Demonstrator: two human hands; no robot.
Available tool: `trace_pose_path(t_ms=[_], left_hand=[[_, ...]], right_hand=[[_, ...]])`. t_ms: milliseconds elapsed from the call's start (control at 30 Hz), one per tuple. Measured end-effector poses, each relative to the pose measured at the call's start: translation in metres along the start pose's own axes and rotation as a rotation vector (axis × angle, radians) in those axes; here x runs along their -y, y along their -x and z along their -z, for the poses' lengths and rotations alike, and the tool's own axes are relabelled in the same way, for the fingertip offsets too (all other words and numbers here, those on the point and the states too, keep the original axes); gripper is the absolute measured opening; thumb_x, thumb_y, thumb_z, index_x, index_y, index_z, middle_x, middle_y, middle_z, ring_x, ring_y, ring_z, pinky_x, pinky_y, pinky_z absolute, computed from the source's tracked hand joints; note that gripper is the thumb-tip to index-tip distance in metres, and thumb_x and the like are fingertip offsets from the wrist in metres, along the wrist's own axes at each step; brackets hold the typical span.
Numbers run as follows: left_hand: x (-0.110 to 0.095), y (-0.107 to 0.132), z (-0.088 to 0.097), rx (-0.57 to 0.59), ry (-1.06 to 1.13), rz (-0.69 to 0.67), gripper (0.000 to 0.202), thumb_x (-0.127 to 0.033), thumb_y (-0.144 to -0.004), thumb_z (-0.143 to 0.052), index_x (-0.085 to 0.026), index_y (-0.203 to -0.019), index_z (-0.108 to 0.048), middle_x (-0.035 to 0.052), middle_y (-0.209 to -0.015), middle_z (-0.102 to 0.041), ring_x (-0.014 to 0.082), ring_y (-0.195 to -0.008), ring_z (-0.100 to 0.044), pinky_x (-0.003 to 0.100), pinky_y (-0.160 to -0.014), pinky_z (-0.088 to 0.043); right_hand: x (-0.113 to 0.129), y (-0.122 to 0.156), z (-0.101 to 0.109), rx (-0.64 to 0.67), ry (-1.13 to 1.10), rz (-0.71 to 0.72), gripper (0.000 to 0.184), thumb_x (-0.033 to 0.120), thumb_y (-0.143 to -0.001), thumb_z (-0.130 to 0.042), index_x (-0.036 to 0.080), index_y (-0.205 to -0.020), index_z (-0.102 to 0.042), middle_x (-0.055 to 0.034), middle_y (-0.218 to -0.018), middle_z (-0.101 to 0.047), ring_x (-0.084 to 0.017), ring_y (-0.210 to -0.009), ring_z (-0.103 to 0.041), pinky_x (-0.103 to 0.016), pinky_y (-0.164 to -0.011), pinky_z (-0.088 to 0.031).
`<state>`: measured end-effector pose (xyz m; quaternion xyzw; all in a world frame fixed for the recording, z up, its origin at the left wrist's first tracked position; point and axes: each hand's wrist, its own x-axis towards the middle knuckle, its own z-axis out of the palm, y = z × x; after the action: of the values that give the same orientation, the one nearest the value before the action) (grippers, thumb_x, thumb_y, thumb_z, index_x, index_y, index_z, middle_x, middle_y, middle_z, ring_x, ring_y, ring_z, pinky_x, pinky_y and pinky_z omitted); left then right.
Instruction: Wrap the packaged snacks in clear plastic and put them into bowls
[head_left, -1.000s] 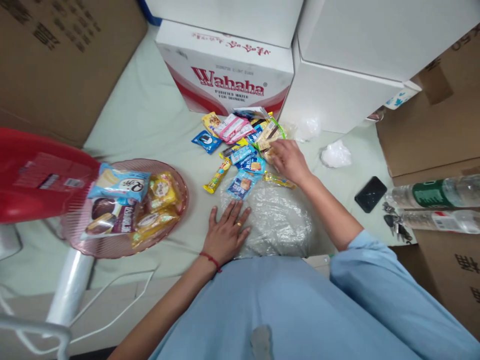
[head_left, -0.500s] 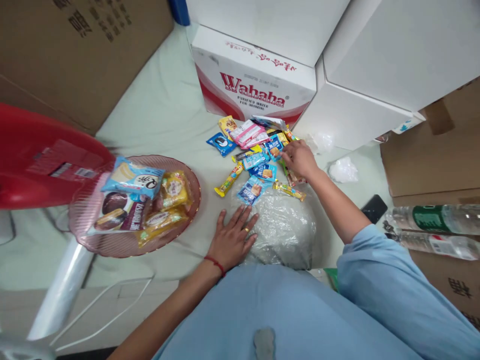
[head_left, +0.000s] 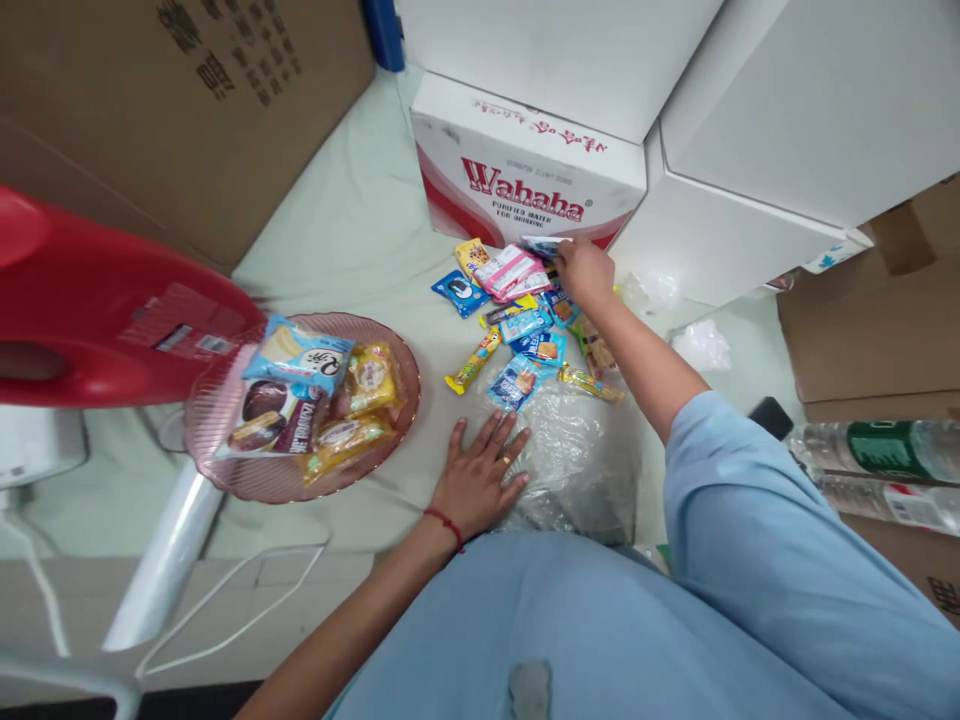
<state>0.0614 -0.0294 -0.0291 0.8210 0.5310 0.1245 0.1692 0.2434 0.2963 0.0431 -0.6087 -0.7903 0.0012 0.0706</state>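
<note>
My left hand (head_left: 480,478) lies flat with fingers spread on the pale cloth, its fingertips on the edge of a clear plastic bag (head_left: 581,465). My right hand (head_left: 583,270) reaches to the far side of a pile of small snack packets (head_left: 525,320), fingers closed on a white-and-blue packet (head_left: 541,243) at the foot of the Wahaha box (head_left: 525,170). A pink packet (head_left: 510,270) lies just left of that hand. A pink ribbed plate (head_left: 225,470) at the left holds several bigger snack packs.
White boxes (head_left: 750,140) stand behind the pile, brown cartons (head_left: 150,110) at back left and right. A red plastic chair (head_left: 97,310) sits at the left. Water bottles (head_left: 877,450), a dark phone (head_left: 765,415) and crumpled white plastic (head_left: 701,345) lie at the right.
My right hand moved from the near right of the snack pile to its far side and closed on a packet by the Wahaha box. The left hand stayed flat.
</note>
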Motion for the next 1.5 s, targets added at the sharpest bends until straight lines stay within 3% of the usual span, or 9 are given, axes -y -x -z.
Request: trace_pose_path(t_ms=[233, 367, 467, 667, 800, 900, 1133, 1300, 1500], left_hand=[[0.0, -0.001, 0.0, 0.0, 0.037, 0.004, 0.063, -0.059, -0.101, -0.047, -0.033, -0.159, -0.044, 0.0072, -0.169, -0.037, 0.0308, -0.157, -0.034, 0.064, -0.13, -0.003], [0.0, -0.001, 0.0, -0.002, 0.032, 0.001, 0.063, -0.059, -0.101, -0.048, -0.033, -0.158, -0.045, 0.0074, -0.169, -0.037, 0.0312, -0.157, -0.034, 0.064, -0.129, -0.004], [0.0, -0.001, 0.0, -0.002, 0.022, -0.001, 0.063, -0.059, -0.101, -0.049, -0.034, -0.159, -0.044, 0.0069, -0.169, -0.037, 0.0316, -0.157, -0.034, 0.065, -0.129, -0.006], [-0.001, -0.001, 0.0, 0.009, 0.004, 0.013, 0.064, -0.06, -0.1, -0.049, -0.034, -0.159, -0.043, 0.0065, -0.169, -0.037, 0.0308, -0.157, -0.033, 0.064, -0.129, -0.004], [-0.002, -0.001, 0.001, 0.019, -0.015, 0.015, 0.064, -0.06, -0.101, -0.048, -0.033, -0.159, -0.043, 0.0067, -0.169, -0.036, 0.0296, -0.158, -0.032, 0.063, -0.13, -0.002], [-0.002, -0.001, 0.002, 0.03, -0.033, 0.012, 0.064, -0.06, -0.102, -0.046, -0.034, -0.159, -0.043, 0.0066, -0.17, -0.036, 0.0292, -0.158, -0.032, 0.062, -0.13, -0.003], [-0.002, -0.001, 0.002, 0.015, -0.032, 0.019, 0.065, -0.061, -0.1, -0.049, -0.035, -0.16, -0.042, 0.0063, -0.168, -0.039, 0.0302, -0.157, -0.034, 0.061, -0.13, -0.005], [-0.001, -0.001, 0.001, 0.012, -0.009, 0.011, 0.065, -0.06, -0.101, -0.048, -0.034, -0.16, -0.042, 0.0065, -0.169, -0.037, 0.0301, -0.157, -0.033, 0.062, -0.13, -0.004], [-0.002, -0.001, 0.002, 0.017, -0.006, 0.014, 0.064, -0.06, -0.101, -0.048, -0.033, -0.159, -0.043, 0.0067, -0.169, -0.037, 0.0298, -0.157, -0.034, 0.062, -0.13, -0.004]], right_hand=[[-0.07, 0.043, 0.009, -0.137, -0.481, -0.19, 0.028, 0.047, -0.091, -0.058, 0.022, -0.081, -0.063, -0.005, -0.078, -0.066, -0.023, -0.078, -0.064, -0.036, -0.074, -0.053], [-0.093, 0.062, 0.024, -0.025, -0.809, -0.395, 0.035, 0.053, -0.083, -0.069, 0.024, -0.074, -0.051, 0.0038, -0.057, -0.051, -0.016, -0.054, -0.054, -0.028, -0.053, -0.042], [-0.099, 0.064, 0.038, 0.201, -0.691, -0.319, 0.036, 0.051, -0.078, -0.076, 0.022, -0.071, -0.055, 0.0015, -0.057, -0.054, -0.017, -0.056, -0.054, -0.03, -0.055, -0.043], [-0.048, 0.044, 0.043, 0.046, -0.046, 0.066, 0.02, 0.036, -0.092, -0.064, 0.019, -0.098, -0.073, -0.0127, -0.102, -0.074, -0.033, -0.099, -0.065, -0.045, -0.086, -0.052], [0.009, 0.007, 0.027, 0.159, -0.025, 0.584, 0.039, 0.026, -0.1, -0.051, 0.019, -0.135, -0.066, -0.0119, -0.138, -0.065, -0.036, -0.133, -0.05, -0.051, -0.109, -0.044], [0.037, -0.033, 0.009, 0.276, 0.044, 0.735, 0.065, 0.029, -0.093, -0.064, 0.02, -0.155, -0.048, -0.0093, -0.157, -0.05, -0.036, -0.141, -0.044, -0.051, -0.117, -0.039], [0.035, -0.09, -0.033, 0.471, 0.185, 0.735, 0.082, 0.046, -0.079, -0.082, 0.02, -0.151, -0.052, -0.013, -0.143, -0.058, -0.037, -0.125, -0.061, -0.048, -0.101, -0.053], [0.016, -0.091, -0.043, 0.407, 0.139, 0.732, 0.064, 0.067, -0.085, -0.071, 0.016, -0.124, -0.07, -0.0116, -0.137, -0.059, -0.037, -0.132, -0.054, -0.051, -0.106, -0.05], [0.031, -0.074, -0.041, 0.398, 0.085, 0.641, 0.057, 0.057, -0.082, -0.077, 0.017, -0.121, -0.071, -0.0121, -0.121, -0.068, -0.038, -0.127, -0.054, -0.058, -0.11, -0.042]])
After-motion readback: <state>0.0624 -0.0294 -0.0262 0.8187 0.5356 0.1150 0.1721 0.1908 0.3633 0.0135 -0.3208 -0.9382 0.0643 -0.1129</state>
